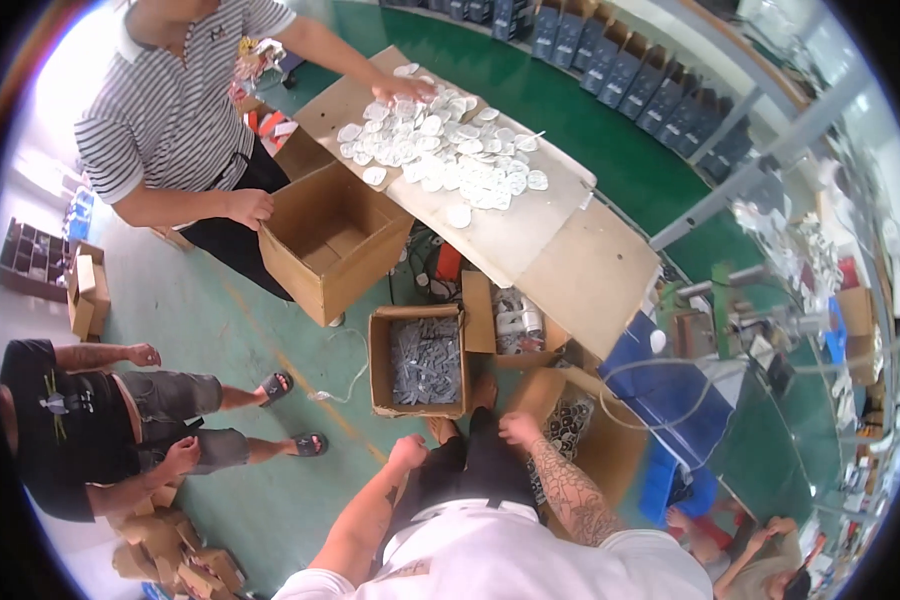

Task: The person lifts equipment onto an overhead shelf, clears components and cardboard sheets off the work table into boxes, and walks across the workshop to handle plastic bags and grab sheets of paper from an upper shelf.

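Both of my hands hang in front of my thighs with the fingers curled in. My left hand (408, 452) is loosely closed, and nothing shows in it. It is just below an open cardboard box (379, 372) of small grey parts (422, 352). My right hand (518, 428), also closed, is beside the raised flap (533, 394) of another carton (618, 448), which holds round metallic parts (568, 416). No object shows in that hand; whether it touches the flap I cannot tell.
A person in a striped shirt (175, 110) reaches over white flat pieces (435, 145) on a board-topped table (610, 265) and grips a cardboard box (345, 285). Another person (80, 420) stands at left. A blue bin (658, 480) is at lower right; more people sit beyond.
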Action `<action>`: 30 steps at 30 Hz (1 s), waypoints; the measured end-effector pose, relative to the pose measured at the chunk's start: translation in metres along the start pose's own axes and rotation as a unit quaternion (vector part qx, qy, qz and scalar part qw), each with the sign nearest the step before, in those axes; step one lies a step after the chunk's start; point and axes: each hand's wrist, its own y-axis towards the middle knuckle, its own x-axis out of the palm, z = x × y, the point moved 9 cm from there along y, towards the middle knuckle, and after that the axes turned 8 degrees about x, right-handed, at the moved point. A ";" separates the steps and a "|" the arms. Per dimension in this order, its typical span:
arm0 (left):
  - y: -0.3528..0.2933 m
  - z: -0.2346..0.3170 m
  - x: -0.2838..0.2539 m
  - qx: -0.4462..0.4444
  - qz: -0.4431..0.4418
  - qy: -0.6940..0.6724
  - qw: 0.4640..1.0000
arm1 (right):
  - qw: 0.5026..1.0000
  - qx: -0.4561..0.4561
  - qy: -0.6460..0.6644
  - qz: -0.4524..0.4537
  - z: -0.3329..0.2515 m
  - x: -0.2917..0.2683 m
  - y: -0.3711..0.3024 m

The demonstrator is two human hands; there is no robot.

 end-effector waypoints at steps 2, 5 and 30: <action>-0.003 -0.002 -0.016 0.029 0.016 0.000 0.999 | 0.998 0.012 -0.064 0.000 0.008 0.007 -0.023; -0.004 -0.008 -0.024 0.071 0.001 0.071 0.995 | 0.995 -0.025 -0.091 0.025 0.028 -0.002 -0.037; -0.032 -0.059 -0.017 0.029 -0.052 0.021 0.998 | 0.878 -0.314 -0.190 0.306 -0.112 -0.044 -0.137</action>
